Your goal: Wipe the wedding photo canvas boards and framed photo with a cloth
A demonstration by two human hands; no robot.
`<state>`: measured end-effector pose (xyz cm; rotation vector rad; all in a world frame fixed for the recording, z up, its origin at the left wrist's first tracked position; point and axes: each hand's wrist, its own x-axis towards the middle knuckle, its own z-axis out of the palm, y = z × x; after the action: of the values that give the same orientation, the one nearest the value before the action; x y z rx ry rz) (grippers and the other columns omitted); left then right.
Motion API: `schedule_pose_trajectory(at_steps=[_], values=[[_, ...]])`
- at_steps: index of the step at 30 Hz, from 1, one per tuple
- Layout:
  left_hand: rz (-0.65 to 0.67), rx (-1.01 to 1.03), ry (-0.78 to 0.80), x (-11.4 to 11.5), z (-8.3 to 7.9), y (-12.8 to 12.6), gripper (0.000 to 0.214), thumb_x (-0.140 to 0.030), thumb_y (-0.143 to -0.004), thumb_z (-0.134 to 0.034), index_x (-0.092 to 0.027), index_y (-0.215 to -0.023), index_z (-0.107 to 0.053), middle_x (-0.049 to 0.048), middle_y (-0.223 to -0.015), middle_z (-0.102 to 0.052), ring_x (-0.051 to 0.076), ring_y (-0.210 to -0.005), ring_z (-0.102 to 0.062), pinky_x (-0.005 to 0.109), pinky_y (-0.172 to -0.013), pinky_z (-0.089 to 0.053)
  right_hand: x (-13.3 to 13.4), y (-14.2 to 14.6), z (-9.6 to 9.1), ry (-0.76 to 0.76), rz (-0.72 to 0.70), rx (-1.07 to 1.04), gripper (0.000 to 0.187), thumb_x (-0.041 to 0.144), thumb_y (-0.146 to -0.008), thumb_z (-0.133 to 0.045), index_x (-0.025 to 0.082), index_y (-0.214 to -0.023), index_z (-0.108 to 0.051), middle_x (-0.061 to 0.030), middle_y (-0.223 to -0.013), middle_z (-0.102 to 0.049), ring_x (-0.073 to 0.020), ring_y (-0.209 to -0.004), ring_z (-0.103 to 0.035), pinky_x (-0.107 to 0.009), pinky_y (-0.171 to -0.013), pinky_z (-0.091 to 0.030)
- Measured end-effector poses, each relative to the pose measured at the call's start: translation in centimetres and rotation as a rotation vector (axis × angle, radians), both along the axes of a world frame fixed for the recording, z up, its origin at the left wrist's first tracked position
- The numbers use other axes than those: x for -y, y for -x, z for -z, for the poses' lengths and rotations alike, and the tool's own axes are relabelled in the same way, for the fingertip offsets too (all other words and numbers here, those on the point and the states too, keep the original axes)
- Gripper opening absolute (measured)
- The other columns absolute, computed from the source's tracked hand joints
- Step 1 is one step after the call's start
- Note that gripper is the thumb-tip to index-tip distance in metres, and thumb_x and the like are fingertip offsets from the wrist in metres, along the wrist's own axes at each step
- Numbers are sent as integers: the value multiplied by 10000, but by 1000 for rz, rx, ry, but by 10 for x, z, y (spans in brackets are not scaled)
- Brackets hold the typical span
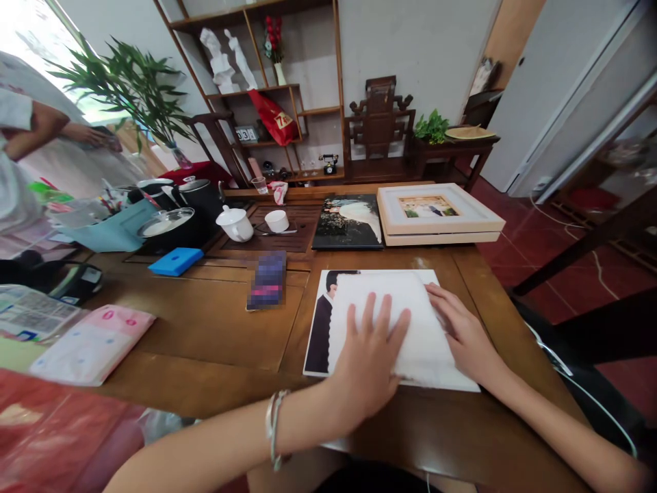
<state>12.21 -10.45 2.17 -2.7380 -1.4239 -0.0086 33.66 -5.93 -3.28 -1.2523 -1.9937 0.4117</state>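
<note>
A photo panel lies flat on the wooden table in front of me, showing part of a figure in a dark suit. A soft white sheet with a scalloped edge covers most of it. My left hand, with a bracelet at the wrist, presses palm down on this sheet, fingers spread. At the right edge of the panel rests my right hand, its fingers stretched out and touching the sheet's side. Whether its fingertips grip the edge is hard to see.
Behind the panel lie a dark photo album and a framed picture on a box. Further left are a blurred phone-like object, a blue block, a white teapot and a tissue pack. A person stands far left.
</note>
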Motion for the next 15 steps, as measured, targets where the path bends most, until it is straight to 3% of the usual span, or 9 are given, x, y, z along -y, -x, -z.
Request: schedule_pose_trajectory(at_steps=[3, 6, 9, 15], values=[[69, 20, 22, 38, 2, 11, 1047, -514, -763, -681, -169, -1568, -107, 204, -1628, -63, 462, -1477, -44, 682, -1126, -197, 0, 0, 1, -12, 12, 8, 441, 158, -877, -431, 207, -1300, -543, -142, -1417, -506, -282, -1351, -442, -532, -1101, -384], [101, 52, 54, 46, 1, 20, 1036, -531, -776, -651, -206, -1573, -74, 166, -1638, -42, 426, -1489, -24, 656, -1143, -185, 0, 1, 1, -29, 24, 19, 400, 198, -917, -423, 210, -1298, -544, -141, -1417, -511, -279, -1348, -447, -530, -1097, -390], [79, 76, 85, 20, -2, 26, 935, -483, -812, -616, -240, -1567, -122, 149, -1637, -107, 405, -1491, -85, 648, -1138, -192, 0, 2, 1, -33, 51, 23, 352, 258, -945, -437, 219, -1272, -560, -134, -1398, -532, -275, -1333, -465, -519, -1094, -397], [-7, 106, 123, -62, -11, 36, 766, -332, -844, -592, -280, -1535, -265, 91, -1629, -189, 317, -1500, -143, 562, -1176, -170, -1, 3, 1, -23, 58, 12, 343, 287, -953, -451, 225, -1271, -565, -122, -1387, -542, -272, -1334, -463, -524, -1107, -384]])
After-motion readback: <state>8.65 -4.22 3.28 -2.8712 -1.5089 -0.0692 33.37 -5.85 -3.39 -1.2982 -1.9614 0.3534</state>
